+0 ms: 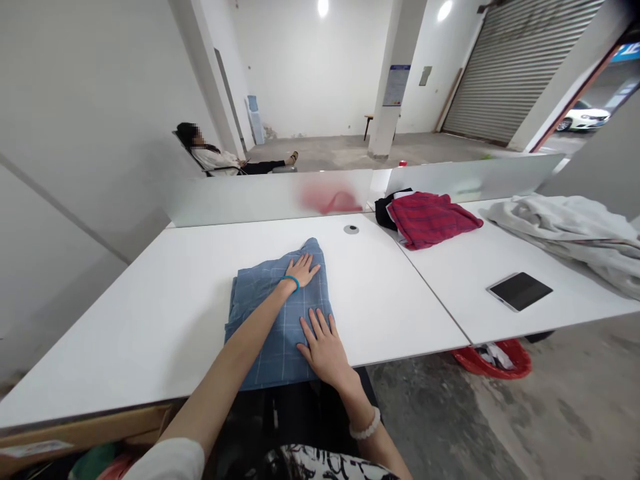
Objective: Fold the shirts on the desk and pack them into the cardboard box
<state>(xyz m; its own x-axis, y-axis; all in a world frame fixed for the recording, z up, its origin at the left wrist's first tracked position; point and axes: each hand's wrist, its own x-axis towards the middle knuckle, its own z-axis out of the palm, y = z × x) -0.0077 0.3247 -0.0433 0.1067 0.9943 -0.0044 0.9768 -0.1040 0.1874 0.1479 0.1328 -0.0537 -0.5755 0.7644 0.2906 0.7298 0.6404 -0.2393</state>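
Note:
A folded blue checked cloth [260,313] lies on the white table [150,313] in front of me. My left hand [301,270], with a teal band at the wrist, rests flat on the cloth's far part, fingers spread. My right hand [323,347], with a white bead bracelet at the wrist, lies flat on the cloth's near right edge, fingers stretched out. Neither hand holds anything.
A red plaid garment [433,218] over something black lies at the back right. A grey-white garment pile [575,230] and a dark tablet [520,291] sit on the right table. A red basin [495,359] stands on the floor. A person [220,157] reclines behind the divider.

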